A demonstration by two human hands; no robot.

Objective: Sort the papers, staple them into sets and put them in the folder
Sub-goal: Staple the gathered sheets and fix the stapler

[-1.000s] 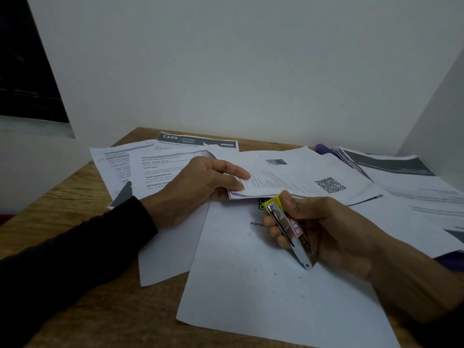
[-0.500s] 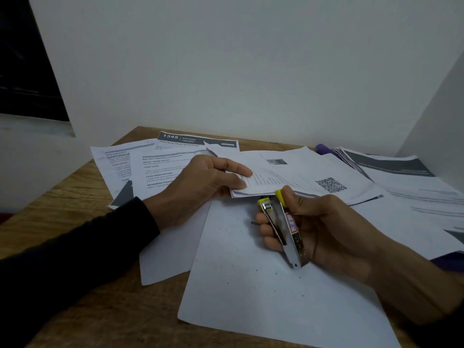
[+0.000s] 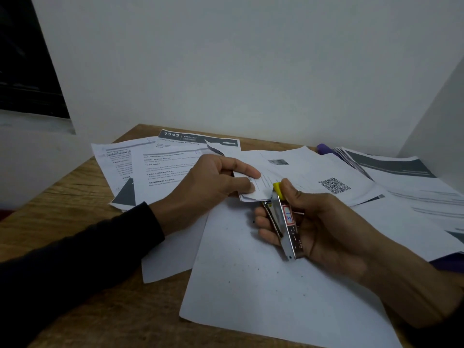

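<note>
A plain white wall (image 3: 251, 59) is filling the background, and a brown wood-grain bench (image 3: 62, 202) is sitting in front of it, in a corner. Loose white printed papers are lying scattered across the bench: a large blank white sheet (image 3: 263, 297) is lying nearest the person, a sheet with a dark header reading "1345" (image 3: 198, 140) is lying at the far edge, and a stack of sheets with dark grey banners (image 3: 401, 172) is resting to the right. A purple folder (image 3: 324, 148) is peeking out from under that right stack, mostly hidden.

The left hand (image 3: 208, 187), in a black sleeve (image 3: 75, 259), is pinching the near corner of a set of white sheets bearing a QR code (image 3: 313, 172), thumb on top, lifting that corner slightly off the bench. The right hand (image 3: 326, 222) is grasping a small silver metal stapler with a yellow tip (image 3: 283, 222), fingers curled round its body. The stapler's jaws are standing apart, and the corner of the held set is sitting between them, just beside the left thumb.
</note>
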